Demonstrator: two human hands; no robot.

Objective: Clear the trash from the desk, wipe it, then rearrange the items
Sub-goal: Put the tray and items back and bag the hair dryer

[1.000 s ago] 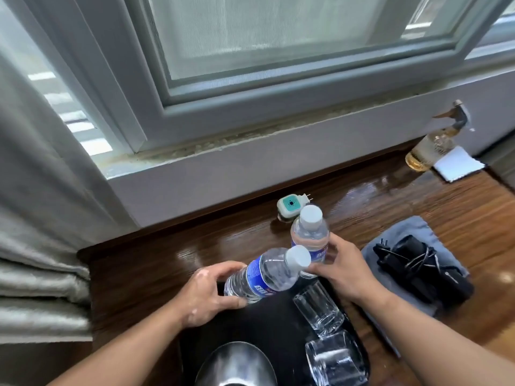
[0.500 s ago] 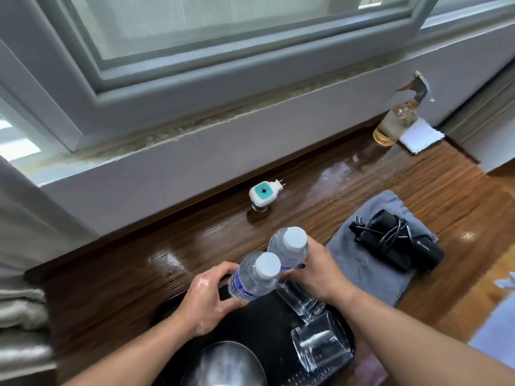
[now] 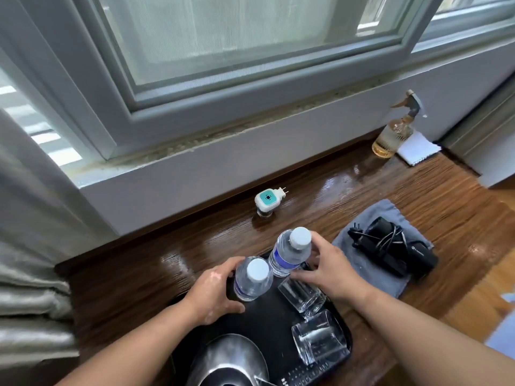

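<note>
- Left hand [image 3: 214, 296] curls round the near bottle [image 3: 252, 280], upright on the tray [image 3: 267, 321].
- Right hand [image 3: 331, 271] wraps the far bottle [image 3: 289, 254] (bottles side by side).
- Glass [image 3: 303, 296] just below that palm: a careless nudge could topple it.

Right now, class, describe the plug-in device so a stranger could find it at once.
Start at the wooden desk under the window. Near its back edge, beyond the two water bottles, stands a white plug-in device. Only it has a teal face and metal prongs.
</note>
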